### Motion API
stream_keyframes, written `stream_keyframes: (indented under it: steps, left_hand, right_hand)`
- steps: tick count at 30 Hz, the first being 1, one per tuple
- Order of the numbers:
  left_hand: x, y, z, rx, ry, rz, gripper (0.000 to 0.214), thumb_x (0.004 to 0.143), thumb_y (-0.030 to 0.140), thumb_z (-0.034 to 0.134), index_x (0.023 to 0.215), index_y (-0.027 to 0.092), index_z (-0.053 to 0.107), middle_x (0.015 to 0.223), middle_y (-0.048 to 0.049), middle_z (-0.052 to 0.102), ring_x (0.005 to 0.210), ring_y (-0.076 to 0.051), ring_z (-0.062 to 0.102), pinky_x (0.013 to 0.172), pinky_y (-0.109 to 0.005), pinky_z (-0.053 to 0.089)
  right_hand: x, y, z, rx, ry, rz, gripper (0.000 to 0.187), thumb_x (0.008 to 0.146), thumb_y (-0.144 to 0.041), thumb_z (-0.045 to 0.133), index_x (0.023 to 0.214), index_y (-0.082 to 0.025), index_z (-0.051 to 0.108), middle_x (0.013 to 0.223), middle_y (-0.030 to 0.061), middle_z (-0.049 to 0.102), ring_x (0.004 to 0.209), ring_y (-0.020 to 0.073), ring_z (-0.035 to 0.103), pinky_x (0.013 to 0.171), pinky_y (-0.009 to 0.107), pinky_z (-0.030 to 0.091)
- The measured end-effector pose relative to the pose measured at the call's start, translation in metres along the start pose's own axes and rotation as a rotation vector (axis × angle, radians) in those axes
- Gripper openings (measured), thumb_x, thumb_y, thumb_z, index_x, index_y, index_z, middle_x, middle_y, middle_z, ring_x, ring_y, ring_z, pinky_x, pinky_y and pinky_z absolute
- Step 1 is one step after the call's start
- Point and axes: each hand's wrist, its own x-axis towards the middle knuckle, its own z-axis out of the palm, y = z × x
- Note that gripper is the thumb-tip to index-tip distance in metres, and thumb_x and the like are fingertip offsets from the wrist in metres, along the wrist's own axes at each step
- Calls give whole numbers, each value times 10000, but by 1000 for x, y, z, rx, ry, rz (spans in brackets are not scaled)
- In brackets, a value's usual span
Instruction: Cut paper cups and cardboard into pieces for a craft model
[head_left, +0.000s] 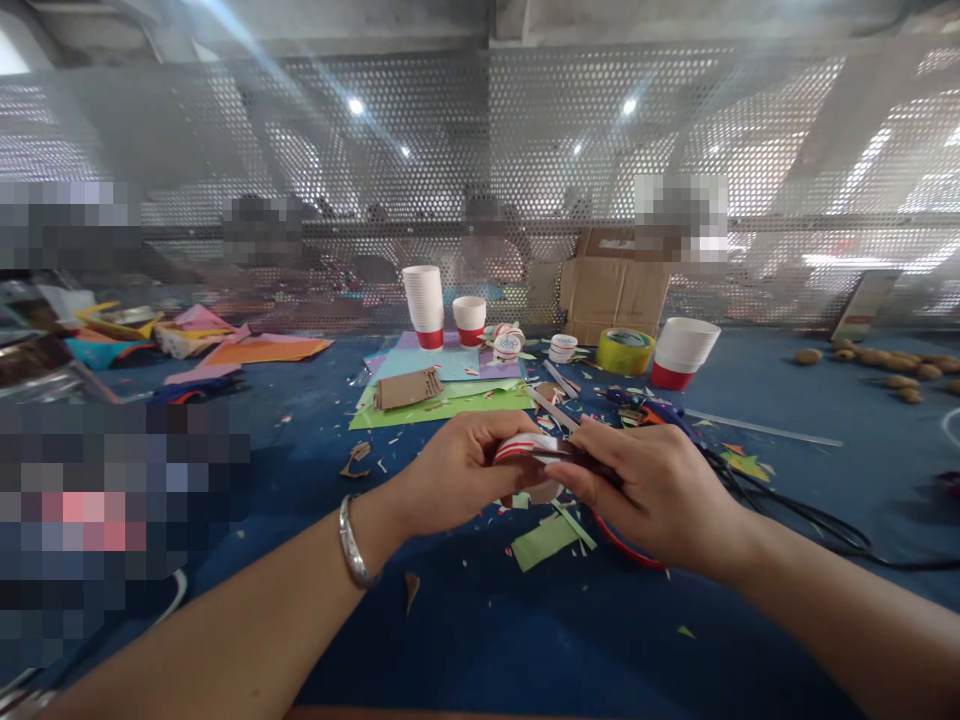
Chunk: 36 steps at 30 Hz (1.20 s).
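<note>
Near the middle of the blue table, my left hand (pixel 457 465) pinches a curved white paper cup piece (pixel 517 445) with red stripes. My right hand (pixel 652 490) is closed round a pair of scissors, whose dark blades (pixel 562 452) meet the edge of the cup piece. A red loop of the handle (pixel 630 548) shows beneath the right palm; the rest of the handles is hidden by the fingers. Just below the hands lie green paper scraps (pixel 544 543). Behind them, small white cup pieces with printed tops (pixel 508 345) rest beside coloured paper sheets (pixel 450 408).
Stacked paper cups (pixel 424 305), another cup stack (pixel 684 352), yellow tape (pixel 625 352) and a cardboard box (pixel 616 290) stand at the back. Brown cardboard pieces (pixel 409 388) lie on the sheets. To the right are a black cord (pixel 795 520), a clear stick (pixel 765 428) and several walnut-like objects (pixel 885 358).
</note>
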Motion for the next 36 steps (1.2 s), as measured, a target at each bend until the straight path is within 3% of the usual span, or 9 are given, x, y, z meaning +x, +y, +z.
stream_keyframes:
  steps: [12, 19, 24, 31, 36]
  left_hand:
    - [1, -4, -2, -12, -20, -57, 200, 880, 329, 701, 848, 139, 647, 694, 14, 550, 594, -91, 502, 519, -210, 474]
    - [2, -4, -3, -150, -41, -89, 201, 881, 332, 714, 924, 141, 670, 736, 15, 551, 642, -88, 518, 528, -191, 469]
    - [2, -3, -1, -184, -5, -146, 216, 884, 345, 717, 964, 152, 660, 773, 2, 600, 667, -94, 568, 482, -163, 429]
    - [-1, -1, 1, -117, -67, -44, 216, 910, 343, 678, 945, 134, 640, 779, -3, 563, 634, -93, 506, 522, -211, 460]
    - [-4, 5, 2, -11, -54, 50, 216, 930, 340, 656, 869, 134, 627, 773, -2, 562, 599, -75, 467, 533, -221, 406]
  right_hand:
    - [0, -1, 1, -9, -23, 44, 358, 1017, -415, 487, 723, -212, 466, 555, -44, 463, 481, 108, 434, 513, 271, 255]
    - [3, -6, -3, 101, -101, 223, 427, 1001, -538, 462, 718, -219, 436, 557, -51, 436, 482, 106, 380, 500, 267, 228]
    - [6, -2, -5, 141, -121, 248, 449, 1002, -569, 440, 723, -218, 445, 557, -50, 453, 479, 105, 406, 495, 260, 236]
    - [1, -3, -6, 180, -117, 153, 387, 1021, -480, 469, 742, -213, 478, 606, -52, 462, 513, 94, 403, 508, 242, 283]
    - [-1, -7, -8, 162, -50, 48, 318, 1014, -390, 530, 754, -215, 478, 588, -73, 442, 496, 80, 386, 512, 231, 286]
